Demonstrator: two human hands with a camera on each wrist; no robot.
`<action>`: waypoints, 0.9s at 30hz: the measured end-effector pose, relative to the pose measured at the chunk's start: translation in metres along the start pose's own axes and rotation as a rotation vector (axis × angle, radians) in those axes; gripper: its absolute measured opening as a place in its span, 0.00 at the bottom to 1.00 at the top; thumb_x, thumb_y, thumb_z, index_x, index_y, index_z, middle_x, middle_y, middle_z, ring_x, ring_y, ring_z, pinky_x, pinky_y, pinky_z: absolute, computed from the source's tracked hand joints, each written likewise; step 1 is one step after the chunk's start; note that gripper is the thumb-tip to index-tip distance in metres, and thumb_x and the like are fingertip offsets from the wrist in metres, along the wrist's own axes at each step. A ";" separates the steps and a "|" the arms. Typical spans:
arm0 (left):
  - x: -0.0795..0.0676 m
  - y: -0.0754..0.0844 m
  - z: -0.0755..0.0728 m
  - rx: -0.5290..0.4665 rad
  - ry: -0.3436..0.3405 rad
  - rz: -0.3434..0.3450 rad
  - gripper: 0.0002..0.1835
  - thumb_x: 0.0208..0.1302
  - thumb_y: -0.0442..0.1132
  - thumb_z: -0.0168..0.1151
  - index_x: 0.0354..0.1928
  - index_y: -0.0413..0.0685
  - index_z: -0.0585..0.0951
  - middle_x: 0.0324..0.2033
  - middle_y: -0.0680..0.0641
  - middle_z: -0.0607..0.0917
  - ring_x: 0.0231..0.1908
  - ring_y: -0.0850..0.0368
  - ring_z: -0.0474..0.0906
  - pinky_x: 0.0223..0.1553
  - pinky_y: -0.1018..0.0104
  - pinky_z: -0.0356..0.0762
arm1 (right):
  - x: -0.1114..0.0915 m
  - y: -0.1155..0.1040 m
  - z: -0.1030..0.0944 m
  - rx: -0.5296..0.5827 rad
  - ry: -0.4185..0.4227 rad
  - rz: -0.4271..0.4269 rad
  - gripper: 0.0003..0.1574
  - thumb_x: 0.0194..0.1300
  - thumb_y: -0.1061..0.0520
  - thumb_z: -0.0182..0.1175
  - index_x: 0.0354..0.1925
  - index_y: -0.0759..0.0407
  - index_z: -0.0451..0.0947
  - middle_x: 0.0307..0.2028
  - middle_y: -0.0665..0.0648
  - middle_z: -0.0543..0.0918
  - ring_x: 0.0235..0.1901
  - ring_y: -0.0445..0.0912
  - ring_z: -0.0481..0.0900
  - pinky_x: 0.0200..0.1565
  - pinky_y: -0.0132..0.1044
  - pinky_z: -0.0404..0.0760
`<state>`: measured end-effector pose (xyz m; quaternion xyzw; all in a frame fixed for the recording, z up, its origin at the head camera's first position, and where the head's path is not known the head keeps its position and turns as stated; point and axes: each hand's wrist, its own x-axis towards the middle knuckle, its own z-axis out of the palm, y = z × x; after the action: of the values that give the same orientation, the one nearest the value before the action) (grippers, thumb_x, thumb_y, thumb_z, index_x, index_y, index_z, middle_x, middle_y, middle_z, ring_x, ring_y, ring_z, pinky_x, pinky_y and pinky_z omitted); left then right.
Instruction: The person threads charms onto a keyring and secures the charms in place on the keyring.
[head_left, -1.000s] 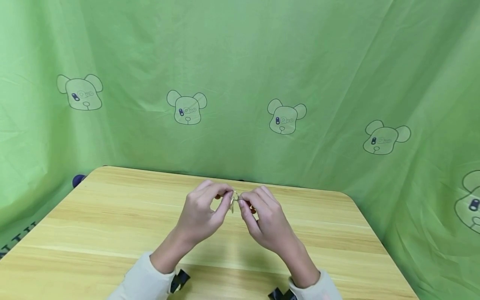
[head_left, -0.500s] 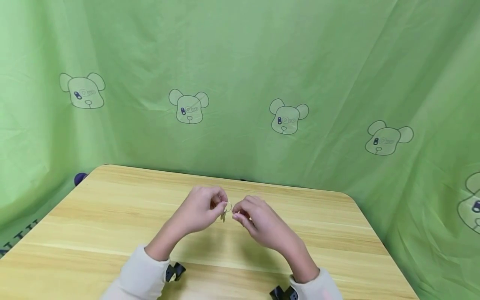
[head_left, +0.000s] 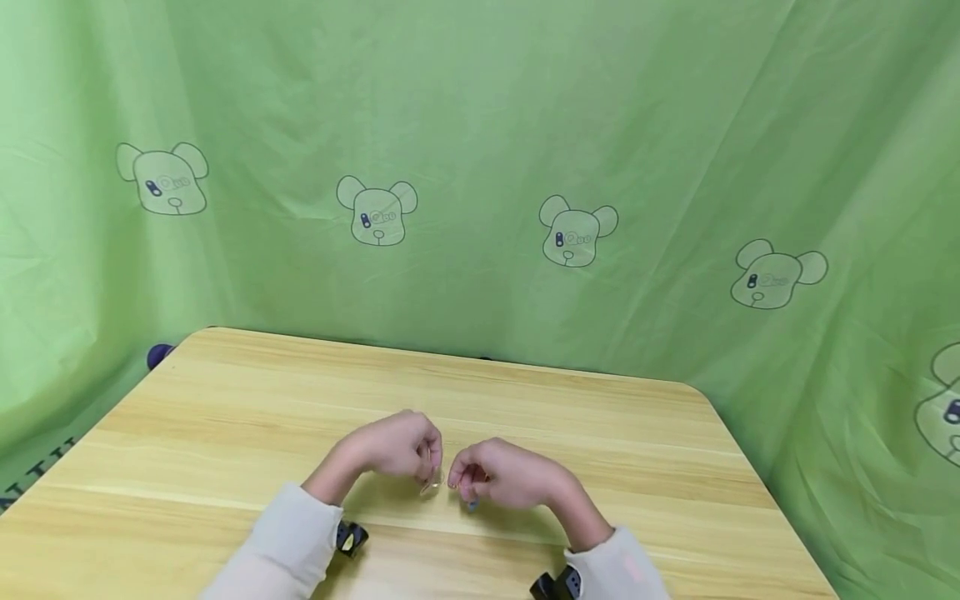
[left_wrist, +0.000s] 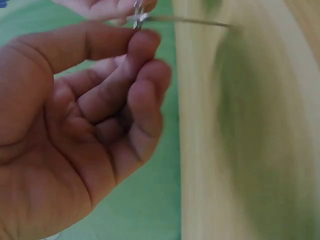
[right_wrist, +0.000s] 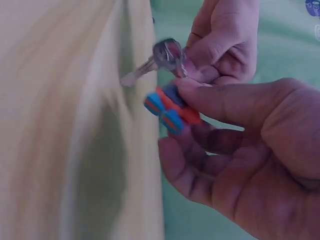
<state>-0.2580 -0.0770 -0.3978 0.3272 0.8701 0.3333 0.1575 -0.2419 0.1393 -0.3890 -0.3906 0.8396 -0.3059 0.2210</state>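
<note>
My left hand (head_left: 401, 446) pinches a key ring at its fingertips. From the ring hangs a silver key (right_wrist: 146, 69), which shows edge-on in the left wrist view. Opposite it, my right hand (head_left: 506, 475) pinches a small orange and blue keychain charm (right_wrist: 176, 111) between thumb and fingers. A short chain (right_wrist: 183, 70) runs from the ring towards the charm; its join at the right fingertips is partly hidden. Both hands are close together above the wooden table (head_left: 262, 417), with the key off its surface.
A green curtain (head_left: 472, 108) printed with bear heads surrounds the far side of the table. Black wrist cameras (head_left: 351, 539) sit under both sleeves. A dark round object (head_left: 158, 357) shows beyond the far left corner.
Both hands have come down and nearer to the body, carrying the key and charm along. Their fingers now point more downward, and the head view shows less of the ring.
</note>
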 end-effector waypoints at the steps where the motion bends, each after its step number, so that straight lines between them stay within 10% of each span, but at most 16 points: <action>1: 0.000 -0.001 0.002 -0.002 -0.028 -0.010 0.13 0.45 0.22 0.56 0.25 0.49 0.81 0.18 0.56 0.81 0.16 0.64 0.72 0.18 0.73 0.71 | 0.000 0.002 0.002 0.031 -0.029 0.002 0.09 0.61 0.72 0.57 0.37 0.62 0.79 0.28 0.51 0.82 0.29 0.38 0.79 0.35 0.29 0.80; 7: 0.000 -0.003 0.012 -0.012 -0.113 -0.061 0.13 0.43 0.20 0.57 0.23 0.47 0.82 0.16 0.54 0.82 0.17 0.61 0.77 0.20 0.71 0.75 | 0.003 0.010 0.009 0.136 -0.121 0.001 0.13 0.55 0.77 0.56 0.36 0.65 0.78 0.28 0.54 0.83 0.28 0.41 0.81 0.35 0.31 0.81; 27: 0.001 -0.003 0.016 0.120 -0.073 -0.106 0.11 0.46 0.23 0.59 0.21 0.49 0.82 0.15 0.54 0.81 0.16 0.64 0.72 0.19 0.73 0.71 | 0.006 0.020 0.015 0.050 -0.088 0.063 0.05 0.60 0.68 0.61 0.34 0.60 0.78 0.26 0.49 0.82 0.27 0.38 0.80 0.34 0.28 0.80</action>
<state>-0.2524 -0.0704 -0.4112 0.3015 0.8982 0.2596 0.1869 -0.2469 0.1392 -0.4140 -0.3712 0.8331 -0.3025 0.2769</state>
